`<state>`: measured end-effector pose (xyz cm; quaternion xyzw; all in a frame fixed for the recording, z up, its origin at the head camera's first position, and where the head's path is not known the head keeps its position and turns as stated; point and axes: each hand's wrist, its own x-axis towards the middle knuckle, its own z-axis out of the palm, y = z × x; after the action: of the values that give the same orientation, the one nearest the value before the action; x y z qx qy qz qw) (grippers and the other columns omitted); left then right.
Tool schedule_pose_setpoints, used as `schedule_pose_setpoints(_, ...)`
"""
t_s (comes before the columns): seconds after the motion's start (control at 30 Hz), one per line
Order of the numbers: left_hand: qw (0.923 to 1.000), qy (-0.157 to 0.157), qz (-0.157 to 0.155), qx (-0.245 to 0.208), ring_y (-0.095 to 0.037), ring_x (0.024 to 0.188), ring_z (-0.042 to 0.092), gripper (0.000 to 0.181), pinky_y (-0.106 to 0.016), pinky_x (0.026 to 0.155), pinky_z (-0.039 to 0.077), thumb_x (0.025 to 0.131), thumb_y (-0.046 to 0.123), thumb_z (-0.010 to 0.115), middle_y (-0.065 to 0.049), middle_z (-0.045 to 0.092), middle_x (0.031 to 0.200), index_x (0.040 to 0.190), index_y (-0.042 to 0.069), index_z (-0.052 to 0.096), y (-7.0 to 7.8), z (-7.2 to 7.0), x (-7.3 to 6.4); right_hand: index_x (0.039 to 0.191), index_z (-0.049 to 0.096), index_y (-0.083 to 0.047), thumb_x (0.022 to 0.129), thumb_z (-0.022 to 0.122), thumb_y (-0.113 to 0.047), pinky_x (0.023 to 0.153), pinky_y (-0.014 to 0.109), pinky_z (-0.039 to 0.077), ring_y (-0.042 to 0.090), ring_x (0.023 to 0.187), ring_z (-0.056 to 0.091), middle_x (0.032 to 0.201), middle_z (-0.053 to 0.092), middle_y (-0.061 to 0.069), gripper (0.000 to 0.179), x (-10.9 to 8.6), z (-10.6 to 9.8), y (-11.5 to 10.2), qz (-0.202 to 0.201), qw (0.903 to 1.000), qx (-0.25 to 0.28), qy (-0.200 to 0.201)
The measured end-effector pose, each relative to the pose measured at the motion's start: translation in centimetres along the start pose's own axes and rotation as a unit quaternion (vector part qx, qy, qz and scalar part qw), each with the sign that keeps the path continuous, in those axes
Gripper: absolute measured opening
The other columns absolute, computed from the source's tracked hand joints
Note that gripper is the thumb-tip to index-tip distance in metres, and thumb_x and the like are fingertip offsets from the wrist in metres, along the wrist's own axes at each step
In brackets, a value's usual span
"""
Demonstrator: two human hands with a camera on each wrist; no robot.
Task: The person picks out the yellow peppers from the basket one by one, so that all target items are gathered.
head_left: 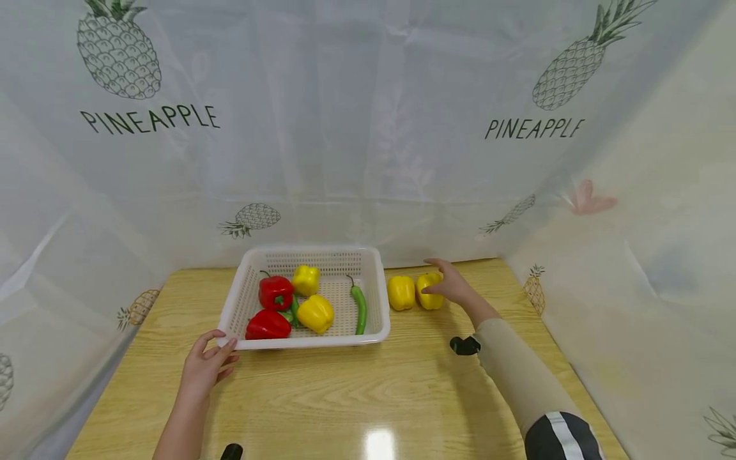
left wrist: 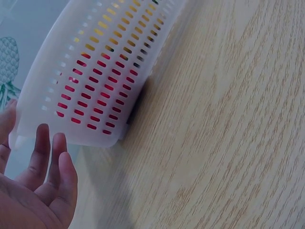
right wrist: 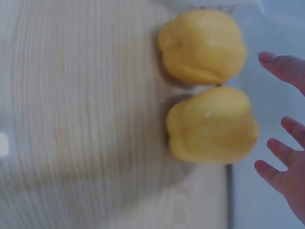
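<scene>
My left hand [head_left: 208,361] touches the front left corner of a white plastic basket [head_left: 310,344], its fingers spread loosely at the rim. In the left wrist view, several fingertips [left wrist: 43,131] stand beside the perforated basket wall. Over on the right, my right hand [head_left: 451,285] reaches over a yellow bell pepper [head_left: 426,300], fingers and thumb apart. Another yellow bell pepper [head_left: 400,293] lies between that one and the basket. The right wrist view shows the nearer pepper [right wrist: 212,126] with fingers beside it and a gap between.
In the basket lie two red bell peppers [head_left: 275,292], two yellow bell peppers [head_left: 315,314] and a long green chili pepper [head_left: 359,309]. Something green sits partly hidden among them. A pineapple-print curtain [head_left: 345,160] hangs behind the wooden table [head_left: 322,396].
</scene>
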<state>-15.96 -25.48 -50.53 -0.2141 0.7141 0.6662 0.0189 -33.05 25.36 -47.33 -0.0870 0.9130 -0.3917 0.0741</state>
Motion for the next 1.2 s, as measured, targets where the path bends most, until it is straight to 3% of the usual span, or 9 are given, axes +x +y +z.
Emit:
schedule_pose_setpoints(0.2, 1.0000, 0.001, 0.004, 0.001, -0.010, 0.074, 0.068, 0.040, -0.027, 0.068, 0.057, 0.094, 0.032, 0.066, 0.009, 0.068, 0.081, 0.123, 0.018, 0.042, 0.1, 0.0, -0.1, 0.145, 0.042, -0.010, 0.085, 0.076, -0.010, 0.106, 0.062, 0.029, 0.044, 0.136, 0.031, 0.150, 0.036, 0.019, 0.069, -0.1, -0.3, -2.2, -0.027, 0.9994, -0.012, -0.021)
schedule_pose_setpoints(0.5, 0.9999, 0.005, 0.011, 0.003, -0.011, 0.076, 0.068, 0.043, -0.028, 0.068, 0.057, 0.093, 0.033, 0.068, 0.005, 0.068, 0.084, 0.123, 0.016, 0.042, 0.1, -0.1, 0.0, 0.143, 0.044, -0.007, 0.084, 0.078, -0.012, 0.104, 0.057, 0.036, 0.041, 0.130, 0.041, 0.145, 0.043, 0.019, 0.068, -0.1, 0.2, -5.6, -0.068, 0.9940, 0.013, -0.084)
schedule_pose_setpoints(0.8, 0.9998, -0.005, 0.016, -0.005, -0.011, 0.078, 0.068, 0.046, -0.029, 0.070, 0.057, 0.093, 0.033, 0.068, 0.007, 0.068, 0.084, 0.125, 0.014, 0.042, 0.2, -0.3, -0.1, 0.141, 0.045, -0.006, 0.082, 0.079, -0.008, 0.099, 0.049, 0.044, 0.038, 0.127, 0.046, 0.142, 0.047, 0.017, 0.068, 0.2, 1.9, -8.6, -0.080, 0.9882, 0.042, -0.124)
schedule_pose_setpoints(1.2, 0.9998, -0.003, 0.014, -0.013, -0.007, 0.074, 0.067, 0.043, -0.028, 0.069, 0.057, 0.093, 0.032, 0.068, 0.004, 0.066, 0.080, 0.123, 0.017, 0.043, 0.0, -0.3, 0.2, 0.140, 0.045, -0.004, 0.084, 0.076, -0.003, 0.093, 0.041, 0.050, 0.041, 0.121, 0.050, 0.137, 0.049, 0.020, 0.064, 0.7, 4.5, -11.0, -0.134, 0.9749, 0.059, -0.168)
